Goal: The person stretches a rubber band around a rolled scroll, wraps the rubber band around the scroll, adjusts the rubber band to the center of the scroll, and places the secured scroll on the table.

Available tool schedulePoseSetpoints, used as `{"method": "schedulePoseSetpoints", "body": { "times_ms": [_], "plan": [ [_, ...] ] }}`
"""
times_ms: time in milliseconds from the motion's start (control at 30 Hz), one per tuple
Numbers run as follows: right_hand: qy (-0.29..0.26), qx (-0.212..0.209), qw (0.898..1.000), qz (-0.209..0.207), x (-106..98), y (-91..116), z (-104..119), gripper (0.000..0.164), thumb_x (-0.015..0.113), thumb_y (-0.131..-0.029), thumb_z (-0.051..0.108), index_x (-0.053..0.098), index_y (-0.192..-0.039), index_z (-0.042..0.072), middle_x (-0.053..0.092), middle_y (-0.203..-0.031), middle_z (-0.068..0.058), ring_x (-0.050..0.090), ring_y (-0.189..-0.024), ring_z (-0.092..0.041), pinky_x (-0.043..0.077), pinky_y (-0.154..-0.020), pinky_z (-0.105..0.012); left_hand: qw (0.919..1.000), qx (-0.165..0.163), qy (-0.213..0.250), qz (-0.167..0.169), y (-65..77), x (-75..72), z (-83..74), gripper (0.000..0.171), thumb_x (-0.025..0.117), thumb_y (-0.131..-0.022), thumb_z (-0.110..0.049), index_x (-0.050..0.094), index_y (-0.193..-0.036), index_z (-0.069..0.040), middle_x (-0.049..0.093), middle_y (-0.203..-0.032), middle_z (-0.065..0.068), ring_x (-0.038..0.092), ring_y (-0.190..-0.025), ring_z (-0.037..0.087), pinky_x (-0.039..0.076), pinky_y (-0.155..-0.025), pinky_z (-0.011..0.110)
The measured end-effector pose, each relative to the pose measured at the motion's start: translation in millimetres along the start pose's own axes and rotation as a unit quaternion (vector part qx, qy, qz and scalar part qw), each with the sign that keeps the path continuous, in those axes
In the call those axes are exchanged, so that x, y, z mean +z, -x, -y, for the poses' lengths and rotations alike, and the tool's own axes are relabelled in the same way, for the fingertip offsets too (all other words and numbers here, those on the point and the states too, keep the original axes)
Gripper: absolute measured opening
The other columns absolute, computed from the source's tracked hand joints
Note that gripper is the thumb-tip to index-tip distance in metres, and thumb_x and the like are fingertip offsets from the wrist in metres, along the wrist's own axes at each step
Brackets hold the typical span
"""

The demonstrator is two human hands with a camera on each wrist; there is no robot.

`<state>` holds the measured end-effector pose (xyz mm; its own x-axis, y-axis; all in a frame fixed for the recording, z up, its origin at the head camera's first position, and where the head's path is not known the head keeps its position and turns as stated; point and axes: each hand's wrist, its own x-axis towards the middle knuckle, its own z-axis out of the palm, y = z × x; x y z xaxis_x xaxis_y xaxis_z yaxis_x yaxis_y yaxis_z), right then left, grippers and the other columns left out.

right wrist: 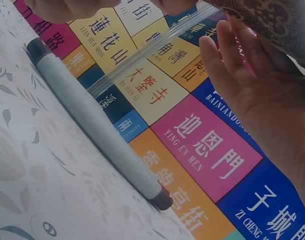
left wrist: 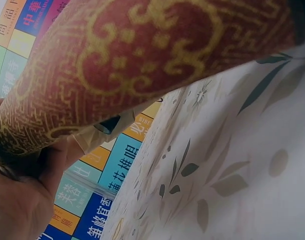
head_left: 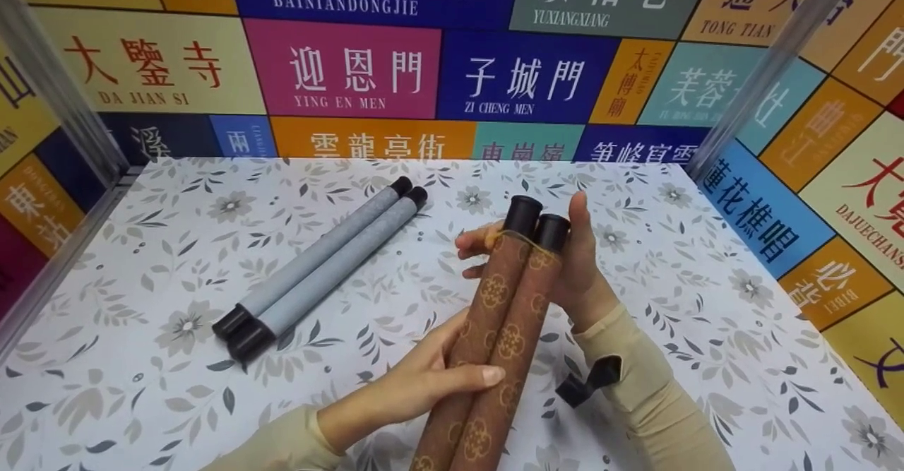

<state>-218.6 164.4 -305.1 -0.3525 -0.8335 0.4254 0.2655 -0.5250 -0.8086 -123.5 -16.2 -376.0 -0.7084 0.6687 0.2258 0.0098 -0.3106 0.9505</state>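
Brown scroll held up in both hands

The brown scroll [head_left: 519, 323], two rolls side by side, is held tilted over the floral cover [head_left: 141, 259]. It is gripped by the left hand [head_left: 424, 379], thumb across the front; its upper end (yellow cord [head_left: 526, 238] looped there) is backed by the right hand [head_left: 575, 273], fingers extended. A grey scroll [head_left: 335, 270] is seen lying at left.

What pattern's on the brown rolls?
Brown rolls: yellow flower motifs over angular lines, best in the left wrist view.

Brown scroll [head_left: 522, 305]: matt, brocade-like cloth. Black end knobs [head_left: 524, 212]: smooth, plastic-looking, faintly glossy. Grey scroll [head_left: 336, 267]: matt. Tabletop [head_left: 141, 259]: smooth.
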Motion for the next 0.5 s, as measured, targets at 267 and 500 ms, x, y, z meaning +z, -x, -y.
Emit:
{"method": "schedulePoseSetpoints", "body": {
  "times_ms": [267,500],
  "plan": [
    [-0.001,-0.035,0.999,-0.022,3,-3,-5,0.072,0.039,-0.083,0.07,0.062,-0.104,0.005,0.062,-0.126,-0.012,0.055,-0.12,-0.025,0.043,-0.104,-0.045,0.9996,0.006,0.021,0.016,0.3,0.0,1.1,0.056,0.055,-0.091,-0.009,0.034,-0.142,-0.017,0.057,-0.115,0.012,0.064,-0.096,0.018,0.057,-0.082,0.036],
    [0.012,-0.04,0.997,-0.065,9,-6,-6,0.056,0.042,-0.083,0.057,0.062,-0.101,0.007,0.062,-0.116,-0.01,0.057,-0.108,-0.025,0.048,-0.096,-0.044,0.9996,-0.001,0.027,0.002,1.0,-2.6,0.7,0.053,0.056,-0.091,-0.01,0.037,-0.14,-0.016,0.057,-0.114,0.012,0.064,-0.096,0.017,0.057,-0.082,0.034]
  ]
}}
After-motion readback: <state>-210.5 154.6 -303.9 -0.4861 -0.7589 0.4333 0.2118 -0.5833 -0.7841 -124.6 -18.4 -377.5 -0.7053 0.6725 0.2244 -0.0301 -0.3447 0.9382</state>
